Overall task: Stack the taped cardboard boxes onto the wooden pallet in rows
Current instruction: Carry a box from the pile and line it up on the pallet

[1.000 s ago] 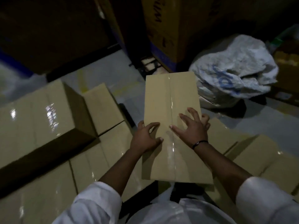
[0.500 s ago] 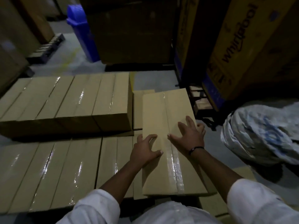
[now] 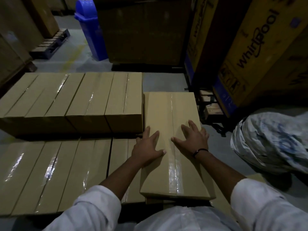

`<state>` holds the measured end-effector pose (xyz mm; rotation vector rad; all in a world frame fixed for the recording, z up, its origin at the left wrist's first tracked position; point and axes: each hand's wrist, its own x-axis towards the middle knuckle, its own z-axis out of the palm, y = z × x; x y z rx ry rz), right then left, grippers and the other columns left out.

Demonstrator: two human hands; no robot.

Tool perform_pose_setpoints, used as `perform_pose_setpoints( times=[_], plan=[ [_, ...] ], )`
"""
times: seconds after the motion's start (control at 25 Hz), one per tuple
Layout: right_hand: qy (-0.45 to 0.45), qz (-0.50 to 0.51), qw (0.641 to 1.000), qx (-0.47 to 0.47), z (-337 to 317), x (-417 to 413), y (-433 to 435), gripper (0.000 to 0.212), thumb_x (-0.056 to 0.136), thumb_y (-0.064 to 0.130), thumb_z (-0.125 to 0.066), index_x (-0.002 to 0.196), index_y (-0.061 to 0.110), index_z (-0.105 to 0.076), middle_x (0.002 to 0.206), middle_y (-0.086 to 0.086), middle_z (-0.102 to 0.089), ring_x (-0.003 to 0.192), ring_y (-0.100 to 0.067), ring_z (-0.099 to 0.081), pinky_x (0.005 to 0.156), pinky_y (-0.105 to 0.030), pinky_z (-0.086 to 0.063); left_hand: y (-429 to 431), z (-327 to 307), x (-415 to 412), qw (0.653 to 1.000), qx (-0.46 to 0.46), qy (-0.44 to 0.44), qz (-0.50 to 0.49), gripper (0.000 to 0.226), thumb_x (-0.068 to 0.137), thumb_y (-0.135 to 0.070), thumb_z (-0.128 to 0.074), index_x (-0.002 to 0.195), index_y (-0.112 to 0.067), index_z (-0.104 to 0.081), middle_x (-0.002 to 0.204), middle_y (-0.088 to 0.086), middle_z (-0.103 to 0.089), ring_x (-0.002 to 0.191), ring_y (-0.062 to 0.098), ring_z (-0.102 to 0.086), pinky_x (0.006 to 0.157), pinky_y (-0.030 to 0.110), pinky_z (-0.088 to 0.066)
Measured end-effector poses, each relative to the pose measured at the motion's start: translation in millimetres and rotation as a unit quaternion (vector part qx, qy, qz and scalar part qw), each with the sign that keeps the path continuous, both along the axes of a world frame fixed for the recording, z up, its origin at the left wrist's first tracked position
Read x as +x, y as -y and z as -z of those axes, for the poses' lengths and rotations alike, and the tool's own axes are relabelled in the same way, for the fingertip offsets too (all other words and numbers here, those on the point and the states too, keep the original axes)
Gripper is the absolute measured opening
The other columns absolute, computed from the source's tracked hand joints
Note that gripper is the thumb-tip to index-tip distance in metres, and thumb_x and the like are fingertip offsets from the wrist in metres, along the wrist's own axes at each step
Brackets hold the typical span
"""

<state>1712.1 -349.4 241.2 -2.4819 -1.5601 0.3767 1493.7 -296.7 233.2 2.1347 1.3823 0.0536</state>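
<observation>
Now both hands (image 3: 170, 144) press the rectangular (glossy-taped) cardboard box (image 3: 171, 112).

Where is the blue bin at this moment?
Head view, upper left: the blue bin stands on the floor beyond the raised row of taped boxes, just left of a big dark carton.

Both hands (image 3: 147, 148) flat, fingers (image 3: 188, 129) spread

Two grips flat on a taped box (image 3: 160, 110)
Left grip (image 3: 146, 148) and right grip (image 3: 194, 140) rest with fingers spread on its top; it lies just beside a raised row of boxes (image 3: 75, 95).
</observation>
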Motion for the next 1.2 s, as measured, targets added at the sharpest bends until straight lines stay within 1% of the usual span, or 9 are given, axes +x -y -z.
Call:
perform_pose_setpoints(
  times=[0.12,0.36,0.56,0.76,0.88,1.0,1.2],
  plan=[
    [-0.002,0.002,1.000,0.007,7,5,-7,0.084,0.074,0.084,-0.054,0.144,0.039,-0.044,0.164,0.006,-0.020,0.141,-0.044,-0.023,0.113,-0.056,-0.021,-8,2,5,0.999,-0.007,-0.024,0.020,0.098,0.082,-0.069,-0.067,0.161,-0.042,-0.016,0.170,-0.006,0.010,0.150,0.052,-0.011,0.115,0.059,-0.031],
    [-0.018,-0.017,1.000,0.009,23,28,-45,0.077,0.075,0.081,-0.054,0.139,0.036,-0.052,0.162,0.003,-0.025,0.138,-0.042,-0.027,0.112,-0.057,-0.024,-40,18,23,0.997,-0.021,-0.057,0.043,0.097,0.084,-0.071,-0.063,0.161,-0.037,-0.015,0.171,-0.002,0.007,0.150,0.048,-0.018,0.117,0.058,-0.027],
    [-0.030,-0.029,0.999,-0.005,38,59,-89,0.074,0.076,0.079,-0.055,0.138,0.038,-0.052,0.162,0.002,-0.023,0.139,-0.040,-0.026,0.113,-0.058,-0.025,-78,31,52,0.997,-0.033,-0.071,0.029,0.099,0.084,-0.069,-0.065,0.162,-0.037,-0.014,0.170,-0.002,0.010,0.149,0.048,-0.022,0.117,0.057,-0.028],
    [-0.065,-0.016,0.997,-0.026,59,95,-133,0.069,0.078,0.077,-0.055,0.135,0.037,-0.055,0.163,0.001,-0.021,0.137,-0.039,-0.027,0.112,-0.053,-0.025,-127,53,81,0.994,-0.059,-0.079,0.049,0.105,0.080,-0.072,-0.066,0.162,-0.038,-0.010,0.170,-0.005,0.014,0.151,0.047,-0.016,0.119,0.057,-0.024],
    [-0.072,-0.017,0.997,-0.033,71,113,-159,0.069,0.078,0.076,-0.057,0.135,0.037,-0.055,0.162,0.001,-0.021,0.138,-0.039,-0.026,0.112,-0.052,-0.024,-154,61,98,0.993,-0.069,-0.082,0.046,0.105,0.079,-0.073,-0.066,0.161,-0.040,-0.010,0.170,-0.007,0.013,0.150,0.049,-0.016,0.118,0.059,-0.027],
    [-0.086,-0.024,0.995,-0.040,84,123,-184,0.071,0.079,0.074,-0.059,0.139,0.036,-0.053,0.163,0.001,-0.020,0.139,-0.038,-0.025,0.114,-0.052,-0.022,-177,63,109,0.992,-0.066,-0.098,0.041,0.103,0.081,-0.070,-0.067,0.162,-0.038,-0.012,0.170,-0.006,0.012,0.149,0.050,-0.020,0.119,0.058,-0.028],
    [-0.109,-0.054,0.991,-0.055,97,132,-238,0.076,0.080,0.074,-0.059,0.142,0.032,-0.050,0.164,0.000,-0.016,0.141,-0.040,-0.022,0.117,-0.053,-0.022,-224,71,114,0.992,-0.056,-0.115,0.022,0.099,0.083,-0.069,-0.066,0.161,-0.038,-0.014,0.170,-0.005,0.012,0.149,0.047,-0.022,0.120,0.059,-0.026]
  ],
)
